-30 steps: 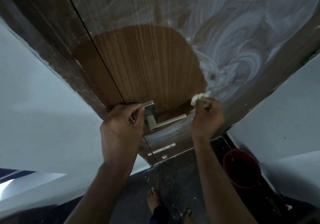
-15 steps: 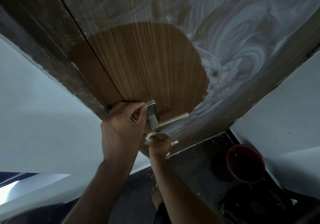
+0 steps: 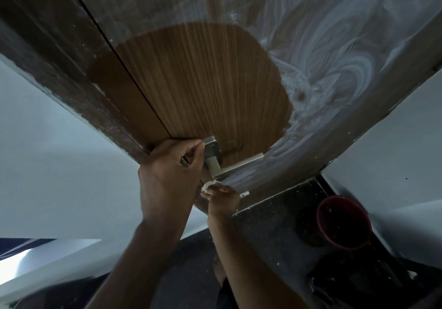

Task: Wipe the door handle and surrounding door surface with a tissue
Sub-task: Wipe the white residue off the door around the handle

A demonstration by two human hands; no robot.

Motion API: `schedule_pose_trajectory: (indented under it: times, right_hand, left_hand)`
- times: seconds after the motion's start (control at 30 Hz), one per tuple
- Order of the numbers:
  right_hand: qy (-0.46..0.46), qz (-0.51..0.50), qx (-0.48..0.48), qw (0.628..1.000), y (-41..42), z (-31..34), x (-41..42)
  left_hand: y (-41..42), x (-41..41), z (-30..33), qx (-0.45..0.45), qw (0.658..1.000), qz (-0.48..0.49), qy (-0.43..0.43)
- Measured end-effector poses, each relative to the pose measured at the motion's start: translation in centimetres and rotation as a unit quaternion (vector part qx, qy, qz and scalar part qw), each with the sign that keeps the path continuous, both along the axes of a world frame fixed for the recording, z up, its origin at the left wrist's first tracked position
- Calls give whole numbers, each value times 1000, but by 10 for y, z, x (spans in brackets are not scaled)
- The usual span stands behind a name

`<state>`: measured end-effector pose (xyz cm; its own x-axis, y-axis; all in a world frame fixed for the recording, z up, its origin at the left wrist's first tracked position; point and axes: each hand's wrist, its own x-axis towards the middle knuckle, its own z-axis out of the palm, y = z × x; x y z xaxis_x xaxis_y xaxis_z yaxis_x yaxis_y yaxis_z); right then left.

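A wooden door (image 3: 203, 88) fills the upper view, with a clean brown patch in the middle and white swirled residue (image 3: 334, 74) to its right. A silver lever handle (image 3: 235, 166) sticks out from the door low in the clean patch. My left hand (image 3: 167, 177) grips the door's edge just left of the handle's square base. My right hand (image 3: 222, 201) is below the handle, shut on a small crumpled white tissue (image 3: 208, 185) pressed against the door.
A dark red bucket (image 3: 344, 225) stands on the dark speckled floor (image 3: 275, 232) at the lower right. White walls flank the door on both sides. A small metal latch (image 3: 244, 194) sits below the handle. A bare foot shows between my arms.
My right hand with the tissue swept from the right of the handle down and left to below it. My left hand stayed on the door edge.
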<state>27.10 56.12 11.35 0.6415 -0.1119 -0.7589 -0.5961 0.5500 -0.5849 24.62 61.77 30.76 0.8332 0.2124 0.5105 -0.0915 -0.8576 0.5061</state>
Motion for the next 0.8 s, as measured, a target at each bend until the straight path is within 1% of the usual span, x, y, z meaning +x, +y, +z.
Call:
schedule_pose_trajectory:
  times: [0.07, 0.17, 0.23, 0.3, 0.33, 0.37, 0.4, 0.43, 0.5, 0.53, 0.6, 0.63, 0.7, 0.8]
  right_hand:
    - [2, 17, -24, 1000, -11, 5, 4]
    - [7, 29, -12, 999, 7, 11, -2]
    - [24, -1, 26, 999, 27, 17, -8]
    - [33, -52, 91, 994, 37, 19, -6]
    - [27, -48, 90, 994, 35, 26, -6]
    - [2, -55, 109, 993, 35, 28, -6]
    - [-27, -73, 150, 986, 34, 33, -8]
    - [-47, -64, 144, 986, 35, 41, -11]
    - [-81, -71, 101, 989, 35, 49, -16]
    - [-78, -90, 107, 987, 35, 43, -15]
    - [-26, -141, 135, 980, 29, 31, -12]
    - [-15, -147, 127, 981, 27, 25, -11]
    - [-29, -126, 82, 988, 24, 25, -10]
    - [-77, -54, 35, 995, 34, 52, -16]
  left_hand:
    - [0, 0, 1, -6, 1000, -1, 0]
    - [2, -2, 2, -16, 1000, -7, 8]
    - [4, -4, 3, -17, 1000, -8, 13]
    - [5, -6, 4, -21, 1000, -5, 15]
    - [5, -6, 4, -21, 1000, -5, 17]
    - [5, -6, 4, -20, 1000, -5, 19]
    - [6, -6, 5, -19, 1000, -5, 23]
    - [6, -5, 5, -20, 999, -4, 27]
    - [6, -5, 5, -29, 999, 0, 36]
    - [6, -5, 5, -35, 999, 1, 40]
    - [6, -8, 7, -48, 998, 4, 48]
    - [6, -10, 8, -54, 997, 8, 50]
    - [6, -14, 10, -66, 996, 18, 54]
    - [7, -18, 10, -56, 997, 26, 55]
